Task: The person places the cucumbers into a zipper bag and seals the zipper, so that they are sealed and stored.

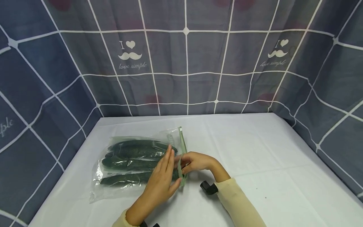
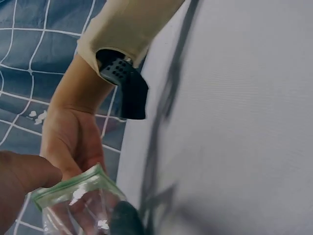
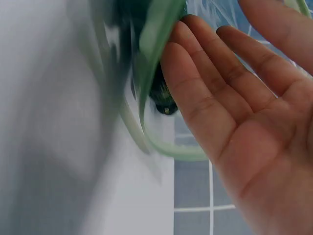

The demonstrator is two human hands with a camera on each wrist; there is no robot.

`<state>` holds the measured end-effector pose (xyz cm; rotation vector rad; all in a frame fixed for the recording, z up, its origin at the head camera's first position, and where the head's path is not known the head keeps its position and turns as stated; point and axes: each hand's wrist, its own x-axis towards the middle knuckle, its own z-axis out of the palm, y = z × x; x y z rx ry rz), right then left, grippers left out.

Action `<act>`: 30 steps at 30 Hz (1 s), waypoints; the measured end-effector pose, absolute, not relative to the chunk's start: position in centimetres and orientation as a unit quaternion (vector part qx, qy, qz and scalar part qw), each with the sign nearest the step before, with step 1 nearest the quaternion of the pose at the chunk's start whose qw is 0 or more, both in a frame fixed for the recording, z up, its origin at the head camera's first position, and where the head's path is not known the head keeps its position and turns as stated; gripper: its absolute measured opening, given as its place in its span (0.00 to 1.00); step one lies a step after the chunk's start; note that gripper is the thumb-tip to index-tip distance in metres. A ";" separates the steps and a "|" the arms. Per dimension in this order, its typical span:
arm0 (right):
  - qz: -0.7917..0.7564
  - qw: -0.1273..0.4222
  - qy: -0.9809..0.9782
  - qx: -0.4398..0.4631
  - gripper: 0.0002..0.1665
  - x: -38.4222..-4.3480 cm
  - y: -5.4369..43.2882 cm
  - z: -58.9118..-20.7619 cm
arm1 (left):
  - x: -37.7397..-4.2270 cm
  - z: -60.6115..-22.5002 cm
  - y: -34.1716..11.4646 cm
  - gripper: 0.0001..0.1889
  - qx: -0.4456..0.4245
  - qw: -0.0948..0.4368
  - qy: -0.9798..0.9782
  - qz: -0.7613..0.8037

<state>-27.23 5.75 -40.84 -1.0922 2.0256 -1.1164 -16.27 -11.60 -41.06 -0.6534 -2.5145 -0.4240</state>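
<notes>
A clear zip bag (image 1: 106, 197) with a green zip edge (image 1: 182, 142) lies flat on the table. Inside it are several long dark green cucumbers (image 1: 124, 164), side by side. My left hand (image 1: 161, 181) lies over the bag's mouth end, fingers straight and together. Its thumb (image 2: 34, 171) is by the green edge in the left wrist view. My right hand (image 1: 198, 162) reaches from the right into the bag's mouth. In the right wrist view its fingers (image 3: 198, 93) are extended inside the opening, near one cucumber's end (image 3: 164, 100); no grip shows.
A white cloth (image 1: 241, 148) covers the table. Dark grey checked curtains (image 1: 204, 56) hang along its back and both sides. A black wrist device (image 1: 209, 188) sticks out at the right sleeve.
</notes>
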 end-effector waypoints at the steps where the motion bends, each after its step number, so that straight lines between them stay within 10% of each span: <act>1: -0.421 0.287 0.759 -0.406 0.25 -27.2 6.0 -40.6 | -16.2 -41.1 -11.6 0.50 -0.240 0.247 -0.926 -0.156; 30: -0.445 0.128 0.850 -0.251 0.25 -28.3 9.9 -39.9 | -15.0 -43.6 -9.6 0.41 -0.278 0.010 -0.956 -0.094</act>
